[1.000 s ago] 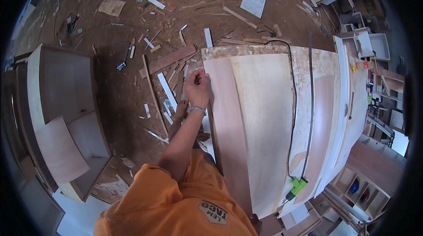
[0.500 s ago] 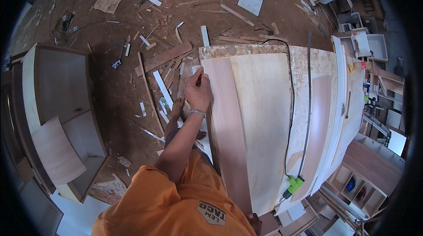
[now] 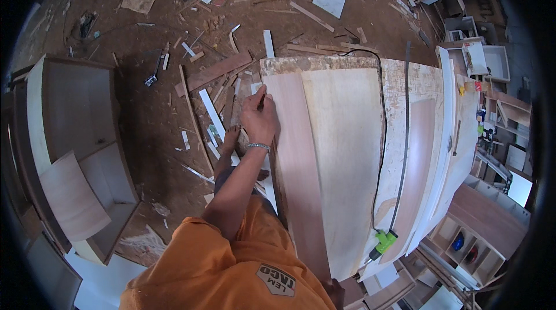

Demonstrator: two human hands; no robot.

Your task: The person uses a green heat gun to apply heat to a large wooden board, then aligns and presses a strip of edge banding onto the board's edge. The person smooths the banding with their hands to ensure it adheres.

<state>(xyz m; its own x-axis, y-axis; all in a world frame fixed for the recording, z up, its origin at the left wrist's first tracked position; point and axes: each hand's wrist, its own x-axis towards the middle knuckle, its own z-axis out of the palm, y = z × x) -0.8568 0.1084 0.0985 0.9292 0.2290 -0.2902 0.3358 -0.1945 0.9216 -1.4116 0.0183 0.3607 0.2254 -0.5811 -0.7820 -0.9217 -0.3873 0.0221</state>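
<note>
A long, narrow pinkish wood strip (image 3: 298, 153) lies along the left edge of the workbench, on top of a wider pale plywood sheet (image 3: 344, 148). At the strip's far left corner my left hand (image 3: 259, 116) is closed, thumb and fingers pinched on its edge; a bracelet circles the wrist. My right hand (image 3: 334, 294) shows only as a dark bit at the strip's near end, its fingers hidden behind my orange shirt. Right of the sheet, a green power drill (image 3: 383, 244) with a black cord lies on the bench.
An open cabinet carcass (image 3: 81, 113) stands at the left, a curved thin panel (image 3: 75, 197) leaning on it. Offcuts and strips litter the dirt floor, including a white strip (image 3: 213, 116) near my foot. Another pinkish panel (image 3: 412, 165) and shelving units (image 3: 463, 246) are at the right.
The whole view has shifted very slightly. My left hand keeps its pinch at the strip's far corner, and the strip and sheet stay in place.
</note>
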